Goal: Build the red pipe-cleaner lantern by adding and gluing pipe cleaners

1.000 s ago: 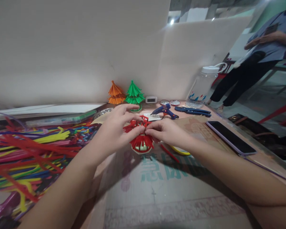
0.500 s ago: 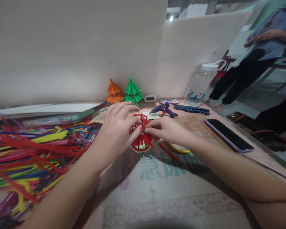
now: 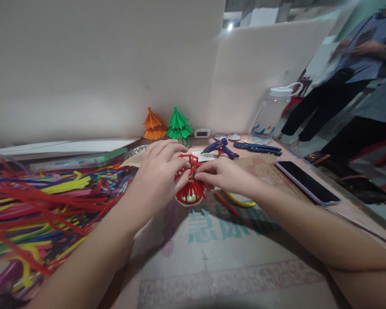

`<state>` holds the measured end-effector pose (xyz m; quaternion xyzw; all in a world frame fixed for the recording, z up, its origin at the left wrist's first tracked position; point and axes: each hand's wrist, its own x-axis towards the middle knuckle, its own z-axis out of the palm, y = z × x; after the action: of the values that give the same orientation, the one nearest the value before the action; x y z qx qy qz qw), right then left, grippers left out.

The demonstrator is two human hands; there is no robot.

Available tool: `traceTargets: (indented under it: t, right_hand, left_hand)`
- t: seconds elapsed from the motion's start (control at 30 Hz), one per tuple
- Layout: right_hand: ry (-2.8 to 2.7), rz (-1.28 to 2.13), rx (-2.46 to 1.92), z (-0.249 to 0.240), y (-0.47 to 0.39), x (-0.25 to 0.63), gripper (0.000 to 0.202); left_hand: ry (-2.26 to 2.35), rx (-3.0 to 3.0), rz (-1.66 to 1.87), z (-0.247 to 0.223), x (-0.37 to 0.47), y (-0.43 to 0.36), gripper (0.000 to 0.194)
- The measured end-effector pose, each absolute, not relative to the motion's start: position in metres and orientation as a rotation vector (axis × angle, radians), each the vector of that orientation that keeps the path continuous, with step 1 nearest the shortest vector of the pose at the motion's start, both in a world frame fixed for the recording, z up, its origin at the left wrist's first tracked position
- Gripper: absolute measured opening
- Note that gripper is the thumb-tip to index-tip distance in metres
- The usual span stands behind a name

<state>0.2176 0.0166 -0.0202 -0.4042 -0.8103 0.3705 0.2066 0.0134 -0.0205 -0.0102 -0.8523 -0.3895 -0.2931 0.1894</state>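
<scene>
Between my hands is a red pipe-cleaner model [image 3: 190, 192], with a fringed lower tier over a pale base and an open red frame above. My left hand [image 3: 162, 165] curves around its left side, thumb and fingertips closed on the upper frame. From the right, my right hand [image 3: 220, 172] pinches the same upper part between thumb and forefinger. My fingers hide much of the model's middle. A short red pipe cleaner [image 3: 227, 204] and a yellow one [image 3: 241, 201] lie just right of it. Behind stand an orange pipe-cleaner tree [image 3: 152, 124] and a green one [image 3: 179, 123].
Loose pipe cleaners [image 3: 45, 210] in many colours cover the left side. Beyond my right hand are a blue glue gun [image 3: 220, 147], blue pliers [image 3: 257, 148], a clear bottle [image 3: 266, 116] and a phone [image 3: 307, 182]. A person [image 3: 357, 64] stands past the table edge.
My hands stay at the red model with hardly any movement. At the far right, the standing person's hands have shifted, and a second person's clothing now shows in front.
</scene>
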Motion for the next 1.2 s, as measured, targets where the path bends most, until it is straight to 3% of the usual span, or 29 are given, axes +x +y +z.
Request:
traceTargets:
  t: [1.2]
  right_hand:
    - [-2.204, 1.109, -1.059, -0.025, 0.016, 0.218, 0.023]
  left_hand:
    - [-1.160, -2.437, -0.871, 0.002, 0.004, -0.029, 0.018]
